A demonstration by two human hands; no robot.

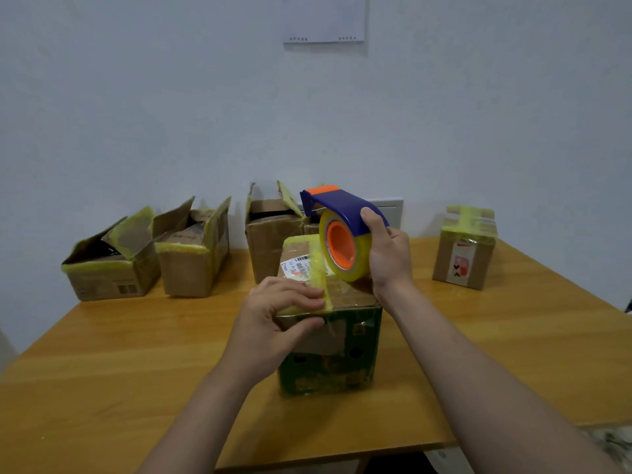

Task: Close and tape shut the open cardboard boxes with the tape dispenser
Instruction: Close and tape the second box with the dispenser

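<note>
A closed cardboard box (355, 340) with dark green printed sides stands in the middle of the table, a yellowish tape strip running along its top seam. My left hand (277, 313) grips its near top edge, fingers on the tape end and thumb on the front face. My right hand (388, 254) holds the blue and orange tape dispenser (342, 230), its yellow tape roll tilted up over the far right of the box top. Three open boxes stand at the back: far left (109, 268), next to it (195, 258), and centre (270, 234).
A taped, closed box (466, 248) stands at the back right of the wooden table (136, 364). The white wall rises directly behind the boxes, with a paper sheet (325, 18) pinned high up. The table's near edge runs just below my forearms.
</note>
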